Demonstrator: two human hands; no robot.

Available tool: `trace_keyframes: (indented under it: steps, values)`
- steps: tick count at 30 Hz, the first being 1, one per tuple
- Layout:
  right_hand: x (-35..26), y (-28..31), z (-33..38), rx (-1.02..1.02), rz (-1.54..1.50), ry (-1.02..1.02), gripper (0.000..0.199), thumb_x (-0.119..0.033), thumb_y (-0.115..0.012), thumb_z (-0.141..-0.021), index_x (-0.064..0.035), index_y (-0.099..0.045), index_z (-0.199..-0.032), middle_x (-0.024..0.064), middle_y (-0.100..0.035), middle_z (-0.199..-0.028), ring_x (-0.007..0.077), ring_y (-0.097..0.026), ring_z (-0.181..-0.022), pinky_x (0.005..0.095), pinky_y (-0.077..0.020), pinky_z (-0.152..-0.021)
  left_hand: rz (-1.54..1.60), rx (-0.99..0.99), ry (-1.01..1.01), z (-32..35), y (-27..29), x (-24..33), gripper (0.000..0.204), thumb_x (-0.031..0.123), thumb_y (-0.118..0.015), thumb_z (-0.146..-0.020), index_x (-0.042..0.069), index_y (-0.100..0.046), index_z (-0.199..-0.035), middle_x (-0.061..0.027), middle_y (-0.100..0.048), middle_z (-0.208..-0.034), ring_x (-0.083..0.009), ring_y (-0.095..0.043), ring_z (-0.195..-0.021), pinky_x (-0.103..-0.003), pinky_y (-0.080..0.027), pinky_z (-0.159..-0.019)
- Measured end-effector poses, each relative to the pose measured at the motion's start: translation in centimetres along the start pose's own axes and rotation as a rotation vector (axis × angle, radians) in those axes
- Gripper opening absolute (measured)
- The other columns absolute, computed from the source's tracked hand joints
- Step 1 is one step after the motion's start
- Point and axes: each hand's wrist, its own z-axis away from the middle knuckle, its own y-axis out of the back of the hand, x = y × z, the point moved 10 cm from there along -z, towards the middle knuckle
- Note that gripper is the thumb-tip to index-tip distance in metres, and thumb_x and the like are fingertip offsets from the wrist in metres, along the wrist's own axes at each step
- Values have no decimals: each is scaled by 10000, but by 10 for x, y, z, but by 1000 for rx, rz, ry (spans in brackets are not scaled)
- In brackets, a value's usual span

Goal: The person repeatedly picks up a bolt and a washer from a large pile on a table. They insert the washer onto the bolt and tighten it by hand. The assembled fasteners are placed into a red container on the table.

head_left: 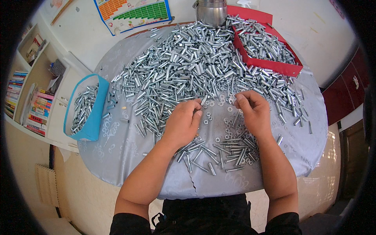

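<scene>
A large heap of silver metal bolts and sleeves (176, 68) covers the far half of a round table. My left hand (181, 122) is at the heap's near edge, its thumb and fingertips drawn together; anything pinched there is too small to make out. Across from it, my right hand (255, 113) hovers over loose washers with fingers curled and the thumb against them, and what they hold is hidden. Between the hands lie a few nuts (208, 117) and scattered washers (230, 109). Closer to me, a smaller group of bolts with sleeves (237, 152) lies between my forearms.
A blue box (102, 107) of sleeves or bolts stands at the left. At the far right sits a red tray (270, 69) full of similar hardware, beside a steel pot (212, 13). The table's grey cloth (113, 156) has a wavy dark line near my side.
</scene>
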Motion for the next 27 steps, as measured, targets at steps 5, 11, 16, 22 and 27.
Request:
trace_keyframes:
  steps: [5, 11, 16, 22, 27]
  values:
    - [2, 2, -2, 5, -8, -7, 151, -116, -614, -915, 30, -653, -923, 59, -672, -774, 101, -632, -721, 244, -493, -676, 74, -198, 16, -2, -16, 1, 143, 117, -548, -924, 11, -546, -1021, -130, -648, -1118, -212, -618, -941, -355, -497, -811]
    - [-2, 6, -3, 5, 136, 27, 137, -106, -630, -893, 3, -669, -966, 74, -676, -816, 141, -641, -781, 274, -497, -723, 606, 27, 304, 3, -7, -25, 107, 78, -498, -968, 19, -530, -1051, -102, -679, -1005, -142, -621, -886, -292, -514, -789]
    - [-38, -32, 11, -250, 443, 492, 208, -151, -679, -834, -69, -694, -1024, 111, -649, -1036, 278, -599, -1009, 386, -456, -898, 756, 277, 282, 5, 15, -26, 111, 77, -502, -967, -2, -526, -1041, -118, -686, -978, -130, -630, -803, -281, -532, -724]
    - [-40, -76, 32, -397, 818, 590, 271, -273, -666, -829, -128, -703, -1056, 96, -584, -1199, 289, -509, -1164, 451, -347, -1065, 809, 302, 312, 6, 19, -28, 109, 82, -507, -967, 6, -522, -1044, -131, -685, -973, -129, -628, -763, -278, -529, -710]
    - [-31, -70, 28, -355, 931, 550, 255, -249, -658, -812, -132, -708, -1033, 69, -611, -1140, 256, -525, -1151, 443, -352, -1063, 838, 300, 350, 10, 19, -30, 147, 80, -510, -964, 5, -522, -1090, -130, -685, -979, -140, -637, -752, -284, -532, -705]
